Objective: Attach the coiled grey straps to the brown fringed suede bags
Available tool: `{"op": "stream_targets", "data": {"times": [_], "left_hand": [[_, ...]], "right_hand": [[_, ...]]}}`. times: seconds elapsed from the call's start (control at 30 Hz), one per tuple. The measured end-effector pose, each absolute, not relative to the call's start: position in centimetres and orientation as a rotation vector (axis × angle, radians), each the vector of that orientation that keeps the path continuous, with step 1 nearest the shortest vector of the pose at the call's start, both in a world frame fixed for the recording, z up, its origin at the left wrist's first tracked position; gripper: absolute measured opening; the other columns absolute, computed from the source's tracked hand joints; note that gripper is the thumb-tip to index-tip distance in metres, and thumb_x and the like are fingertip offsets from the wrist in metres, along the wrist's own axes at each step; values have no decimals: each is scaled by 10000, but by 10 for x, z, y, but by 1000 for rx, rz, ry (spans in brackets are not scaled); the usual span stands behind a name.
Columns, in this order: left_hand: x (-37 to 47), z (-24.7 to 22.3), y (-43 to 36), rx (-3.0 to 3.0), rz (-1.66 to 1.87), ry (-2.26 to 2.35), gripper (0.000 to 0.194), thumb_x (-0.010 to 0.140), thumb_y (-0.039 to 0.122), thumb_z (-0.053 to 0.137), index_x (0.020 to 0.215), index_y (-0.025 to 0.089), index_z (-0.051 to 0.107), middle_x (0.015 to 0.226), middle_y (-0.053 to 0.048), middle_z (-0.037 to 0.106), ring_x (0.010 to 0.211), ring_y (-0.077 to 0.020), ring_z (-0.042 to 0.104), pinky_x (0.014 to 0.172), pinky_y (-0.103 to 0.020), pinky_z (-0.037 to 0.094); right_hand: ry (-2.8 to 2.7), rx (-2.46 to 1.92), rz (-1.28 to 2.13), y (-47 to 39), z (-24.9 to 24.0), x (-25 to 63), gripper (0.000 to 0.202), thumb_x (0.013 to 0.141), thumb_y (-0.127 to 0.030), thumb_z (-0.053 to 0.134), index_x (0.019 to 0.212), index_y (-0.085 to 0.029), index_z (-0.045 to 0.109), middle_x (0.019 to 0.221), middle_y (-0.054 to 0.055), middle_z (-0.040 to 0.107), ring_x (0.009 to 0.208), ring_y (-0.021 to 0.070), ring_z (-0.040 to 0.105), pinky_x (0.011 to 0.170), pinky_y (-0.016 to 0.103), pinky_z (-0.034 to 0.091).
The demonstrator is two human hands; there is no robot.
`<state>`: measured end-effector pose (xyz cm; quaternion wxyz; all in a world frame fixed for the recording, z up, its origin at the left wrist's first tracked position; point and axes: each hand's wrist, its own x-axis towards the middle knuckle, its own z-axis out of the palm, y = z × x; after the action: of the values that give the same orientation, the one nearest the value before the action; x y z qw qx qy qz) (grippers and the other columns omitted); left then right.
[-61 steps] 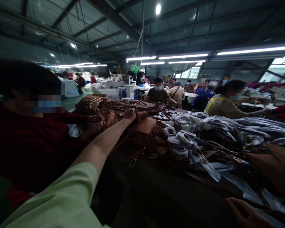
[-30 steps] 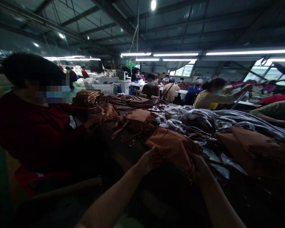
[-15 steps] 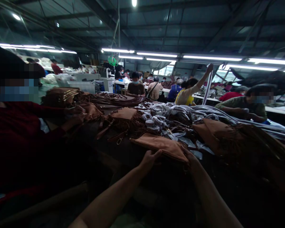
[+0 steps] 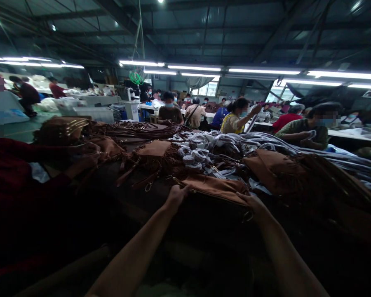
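Observation:
A flat brown bag (image 4: pixel 216 186) with a zipper along its near edge is held at the front of the table. My left hand (image 4: pixel 177 196) pinches its left near corner, thumb on top. On its right end my right hand (image 4: pixel 255 205) is closed, beside a metal clip (image 4: pixel 247 215) that hangs there. Behind the bag lie wrapped grey-white straps (image 4: pixel 198 154). A fringed brown bag (image 4: pixel 154 149) rests to the left, and another brown bag (image 4: pixel 267 165) lies to the right.
At the left, a person in a dark red top (image 4: pixel 15 177) handles a brown bag (image 4: pixel 109 146). Stacked bags with gold zippers (image 4: pixel 64 128) stand behind. Long grey straps (image 4: pixel 297 148) stretch across the right. Several people sit farther back, one in a green top (image 4: pixel 292 127).
The near edge of the held bag has turned up, showing its zipper. My left hand has moved left to the corner. The view has shifted right, and a person's raised arm at the back has come down.

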<state>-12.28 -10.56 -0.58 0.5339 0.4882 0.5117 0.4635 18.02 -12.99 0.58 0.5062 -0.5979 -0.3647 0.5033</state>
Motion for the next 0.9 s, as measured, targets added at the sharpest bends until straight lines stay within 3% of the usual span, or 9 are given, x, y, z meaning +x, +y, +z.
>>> {"op": "stream_targets", "data": {"times": [0.27, 0.37, 0.5, 0.6, 0.73, 0.83, 0.9], "left_hand": [[-186, -25, -79, 1217, 1217, 1392, 431, 719, 507, 676, 863, 100, 676, 702, -50, 666, 597, -136, 563, 566, -235, 413], [-172, -21, -91, 1543, 1139, 1560, 365, 769, 434, 646, 957, 123, 680, 877, -97, 692, 797, -205, 631, 707, -288, 463], [-148, -1, -105, 1996, 1354, 1660, 355, 823, 344, 600, 1141, 190, 625, 1167, -103, 620, 1117, -239, 543, 975, -338, 391], [-150, 8, -90, 1961, 1309, 1568, 268, 864, 344, 537, 1042, 189, 663, 1071, -83, 658, 992, -209, 594, 905, -310, 431], [-178, 3, -67, 1731, 1173, 1535, 306, 872, 399, 503, 893, 160, 694, 858, -68, 690, 808, -194, 621, 768, -292, 454], [-179, -6, -77, 1834, 1041, 1407, 306, 793, 430, 618, 942, 176, 700, 899, -69, 687, 842, -209, 612, 788, -303, 449], [-165, -12, -92, 2031, 984, 1281, 406, 683, 413, 743, 1029, 208, 690, 1000, -72, 668, 959, -240, 577, 861, -328, 429]], "right_hand": [[-917, -1617, 1095, -111, -7, 193, 208, 559, -179, 824, 705, -131, 684, 609, 49, 696, 518, 175, 625, 489, 245, 485], [-956, -1597, 1117, -110, -9, 194, 210, 552, -178, 823, 716, -157, 694, 661, 50, 713, 575, 193, 646, 550, 265, 513], [-1036, -1623, 1091, -109, -15, 198, 230, 562, -209, 817, 755, -149, 708, 736, 62, 727, 651, 208, 658, 613, 282, 517], [-1060, -1703, 1052, -105, -22, 206, 276, 547, -244, 820, 775, -139, 708, 731, 66, 721, 685, 230, 659, 632, 308, 511], [-1154, -1830, 924, -94, -35, 217, 323, 493, -265, 832, 769, -151, 708, 733, 73, 715, 730, 257, 660, 673, 337, 506], [-1194, -1895, 878, -89, -40, 219, 323, 498, -312, 823, 751, -152, 704, 702, 78, 705, 723, 273, 654, 675, 360, 497], [-1208, -1889, 873, -89, -37, 217, 332, 501, -336, 818, 753, -156, 699, 703, 74, 703, 729, 271, 650, 683, 360, 494]]}}
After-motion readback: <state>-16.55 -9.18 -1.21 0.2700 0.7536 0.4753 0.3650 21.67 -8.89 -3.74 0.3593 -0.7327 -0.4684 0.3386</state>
